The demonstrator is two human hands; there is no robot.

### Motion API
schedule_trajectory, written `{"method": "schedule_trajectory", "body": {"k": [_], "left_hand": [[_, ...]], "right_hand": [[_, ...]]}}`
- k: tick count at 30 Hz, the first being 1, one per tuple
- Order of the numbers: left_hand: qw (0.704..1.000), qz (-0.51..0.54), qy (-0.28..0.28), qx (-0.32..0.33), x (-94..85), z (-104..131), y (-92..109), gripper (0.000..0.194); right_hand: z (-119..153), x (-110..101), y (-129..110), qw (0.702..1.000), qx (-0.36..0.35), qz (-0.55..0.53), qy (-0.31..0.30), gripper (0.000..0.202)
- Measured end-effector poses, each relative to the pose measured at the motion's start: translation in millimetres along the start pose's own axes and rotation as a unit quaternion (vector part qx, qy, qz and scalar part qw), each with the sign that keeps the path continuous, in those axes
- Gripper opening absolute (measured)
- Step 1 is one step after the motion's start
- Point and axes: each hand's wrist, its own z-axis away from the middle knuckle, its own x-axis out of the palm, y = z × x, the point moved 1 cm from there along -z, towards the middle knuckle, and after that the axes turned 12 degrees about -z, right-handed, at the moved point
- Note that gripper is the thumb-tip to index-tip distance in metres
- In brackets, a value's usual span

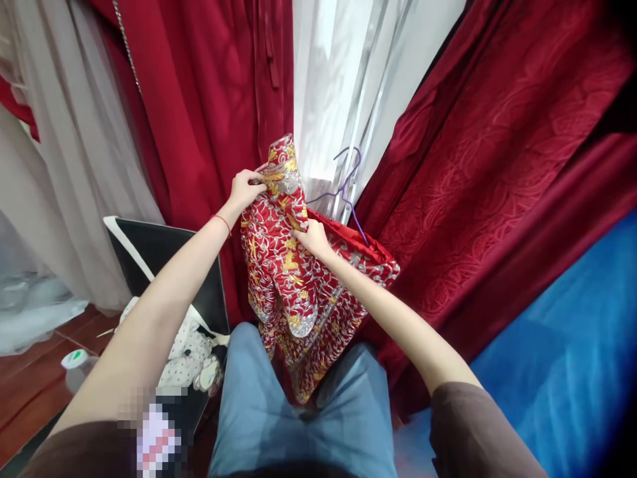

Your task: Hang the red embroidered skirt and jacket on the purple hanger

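Observation:
In front of my knees hangs a red embroidered jacket [293, 265] with silver and gold patterns and a stand-up collar. My left hand [247, 190] pinches it near the collar and shoulder. Lower and to the right, my right hand [312, 238] grips its front edge, fingers partly hidden by the cloth. Behind the jacket, a purple hanger [344, 191] shows its hook and part of its frame. One end of the hanger goes down behind a red embroidered skirt or lower garment [348, 259] with a plain red waistband. Where the two garments meet is hidden by my hands.
Dark red drapes or gowns [209, 99] hang behind, with a lace-patterned red one [478, 172] at right. White sheer cloth [323, 79] hangs between them. At left stand a black chair [164, 252] with a dotted cloth bag [184, 358] and a white-capped bottle [77, 365]. Blue fabric [562, 352] lies right.

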Motion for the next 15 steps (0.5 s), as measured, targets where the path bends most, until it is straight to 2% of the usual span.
{"method": "schedule_trajectory", "body": {"k": [3, 7, 10, 12, 15], "left_hand": [[0.999, -0.018, 0.047, 0.001, -13.9, -12.8, -17.5, 0.017], [0.993, -0.059, 0.107, 0.001, -55.8, -19.5, -46.4, 0.016], [0.985, -0.088, 0.145, -0.013, -101.0, -20.5, -66.9, 0.014], [0.977, -0.11, 0.178, -0.03, -137.0, -17.4, -79.7, 0.013], [0.955, -0.175, 0.227, -0.081, -194.0, 10.2, -100.2, 0.026]], "right_hand": [[-27.5, 15.6, -6.1, 1.0, 0.002, -0.01, 0.0, 0.019], [-60.1, 54.7, -26.9, 0.998, -0.041, -0.047, -0.001, 0.023], [-74.9, 95.9, -51.4, 0.997, -0.038, -0.066, -0.008, 0.029], [-79.5, 122.9, -68.4, 0.992, -0.06, -0.099, -0.043, 0.032], [-76.3, 153.3, -84.2, 0.953, -0.193, -0.193, -0.132, 0.041]]}}
